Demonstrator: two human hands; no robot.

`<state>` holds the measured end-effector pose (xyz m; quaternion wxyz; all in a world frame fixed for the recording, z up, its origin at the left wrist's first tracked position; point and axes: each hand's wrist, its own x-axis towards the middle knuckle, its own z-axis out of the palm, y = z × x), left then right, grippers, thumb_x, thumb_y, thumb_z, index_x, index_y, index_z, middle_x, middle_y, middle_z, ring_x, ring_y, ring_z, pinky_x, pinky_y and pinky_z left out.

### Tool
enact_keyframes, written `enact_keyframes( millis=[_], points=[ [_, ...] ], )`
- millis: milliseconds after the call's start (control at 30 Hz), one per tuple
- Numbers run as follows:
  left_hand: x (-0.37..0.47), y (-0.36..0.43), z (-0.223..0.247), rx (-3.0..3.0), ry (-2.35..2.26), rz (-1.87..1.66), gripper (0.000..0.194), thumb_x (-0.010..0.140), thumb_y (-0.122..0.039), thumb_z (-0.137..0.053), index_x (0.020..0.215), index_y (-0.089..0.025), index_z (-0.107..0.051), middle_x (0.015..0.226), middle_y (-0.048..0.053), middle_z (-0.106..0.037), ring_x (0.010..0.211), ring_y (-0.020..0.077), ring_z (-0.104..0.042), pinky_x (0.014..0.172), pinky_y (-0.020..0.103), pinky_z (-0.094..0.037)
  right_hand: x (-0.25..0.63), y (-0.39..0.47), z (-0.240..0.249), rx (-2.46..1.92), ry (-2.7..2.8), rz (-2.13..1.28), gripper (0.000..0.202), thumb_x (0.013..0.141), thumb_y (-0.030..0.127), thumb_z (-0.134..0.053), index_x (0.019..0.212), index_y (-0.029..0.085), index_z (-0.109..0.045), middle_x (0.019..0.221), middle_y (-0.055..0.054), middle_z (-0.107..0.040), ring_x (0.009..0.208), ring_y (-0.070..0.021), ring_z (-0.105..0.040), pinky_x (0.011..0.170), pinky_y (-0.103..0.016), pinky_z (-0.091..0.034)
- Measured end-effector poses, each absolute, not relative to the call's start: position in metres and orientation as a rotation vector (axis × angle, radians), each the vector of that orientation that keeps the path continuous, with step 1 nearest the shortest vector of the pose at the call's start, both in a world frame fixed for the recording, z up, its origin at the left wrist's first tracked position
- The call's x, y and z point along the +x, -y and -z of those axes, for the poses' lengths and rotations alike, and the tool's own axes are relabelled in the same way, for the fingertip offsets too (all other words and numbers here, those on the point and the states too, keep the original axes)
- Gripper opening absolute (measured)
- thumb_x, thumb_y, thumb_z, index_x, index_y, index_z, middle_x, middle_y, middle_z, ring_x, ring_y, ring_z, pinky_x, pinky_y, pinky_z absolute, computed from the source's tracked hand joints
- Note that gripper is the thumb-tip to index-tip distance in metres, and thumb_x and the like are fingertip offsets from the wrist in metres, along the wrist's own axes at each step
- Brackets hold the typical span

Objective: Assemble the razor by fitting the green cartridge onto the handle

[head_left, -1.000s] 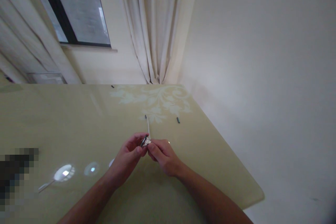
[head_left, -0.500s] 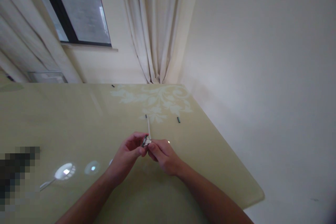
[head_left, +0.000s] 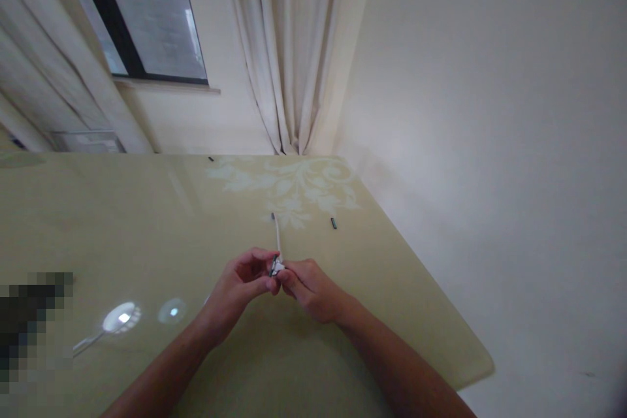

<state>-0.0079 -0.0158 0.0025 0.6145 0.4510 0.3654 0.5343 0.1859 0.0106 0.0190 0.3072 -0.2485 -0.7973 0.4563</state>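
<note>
Both hands meet above the table around a small piece, part dark and rectangular, part white. My left hand (head_left: 240,277) pinches its dark flat part (head_left: 273,266) between thumb and fingers. Against the white part (head_left: 279,266), the thumb and fingers of my right hand (head_left: 313,290) are closed. A thin white cable (head_left: 278,235) with a dark tip (head_left: 273,216) runs away from the fingers toward the far side; I cannot tell whether it joins the held piece. Beyond my right hand lies a short dark block (head_left: 334,223).
Another tiny dark piece (head_left: 211,159) lies at the far edge of the glossy table (head_left: 147,228). A wall (head_left: 465,144) runs along the table's right side. Curtains (head_left: 294,46) and a window (head_left: 151,13) are behind it. A pixelated dark area (head_left: 29,313) covers the left.
The held piece has shifted slightly to the right and turned a little, showing more of its white part. Both hands keep their pinch.
</note>
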Motion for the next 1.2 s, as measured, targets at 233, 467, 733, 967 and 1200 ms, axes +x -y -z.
enact_keyframes(
  millis=[233, 467, 733, 967, 1200],
  points=[
    [-0.013, 0.014, -0.007, 1.046, -0.782, -1.176, 0.038, 0.068, -0.025, -0.094, 0.1, -0.02, -0.074, 0.079, 0.001, -0.073, 0.066, 0.0157, -0.067, 0.067, 0.029, -0.053, 0.186, -0.01, -0.021, -0.655, 2.09, -1.353, 0.056, 0.111, 0.054, -0.033, 0.084, 0.017, -0.064, 0.066, 0.003, -0.047, 0.058, -0.0101, -0.043, 0.06, -0.023, -0.035],
    [-0.023, 0.014, -0.017, 1.162, -0.836, -1.134, 0.046, 0.069, -0.025, -0.094, 0.111, -0.02, -0.075, 0.085, 0.002, -0.07, 0.076, 0.0149, -0.064, 0.071, 0.025, -0.051, 0.185, -0.01, -0.023, -0.723, 2.078, -1.248, 0.057, 0.107, 0.06, -0.039, 0.084, 0.017, -0.067, 0.067, 0.003, -0.048, 0.06, -0.0112, -0.043, 0.06, -0.024, -0.033],
    [-0.025, 0.008, -0.014, 1.247, -0.934, -1.149, 0.041, 0.071, -0.03, -0.092, 0.109, -0.02, -0.08, 0.082, 0.003, -0.069, 0.077, 0.0181, -0.066, 0.075, 0.03, -0.054, 0.187, -0.014, -0.026, -0.73, 2.123, -1.172, 0.046, 0.109, 0.05, -0.043, 0.09, 0.016, -0.069, 0.073, 0.002, -0.055, 0.064, -0.011, -0.048, 0.065, -0.023, -0.035],
    [-0.03, 0.008, -0.019, 1.245, -1.068, -1.199, 0.043, 0.073, -0.036, -0.09, 0.112, -0.023, -0.081, 0.086, 0.004, -0.071, 0.08, 0.0179, -0.064, 0.075, 0.028, -0.052, 0.188, -0.017, -0.025, -0.84, 2.124, -1.136, 0.038, 0.107, 0.046, -0.049, 0.091, 0.017, -0.068, 0.07, 0.003, -0.052, 0.063, -0.0115, -0.046, 0.062, -0.024, -0.032],
    [-0.035, 0.005, -0.014, 1.26, -1.132, -1.202, 0.045, 0.067, -0.038, -0.092, 0.109, -0.023, -0.082, 0.085, 0.003, -0.07, 0.08, 0.0184, -0.062, 0.073, 0.028, -0.052, 0.185, -0.016, -0.02, -0.88, 2.089, -1.13, 0.027, 0.103, 0.04, -0.056, 0.089, 0.019, -0.062, 0.066, 0.005, -0.05, 0.06, -0.0109, -0.045, 0.06, -0.025, -0.03]
  ],
)
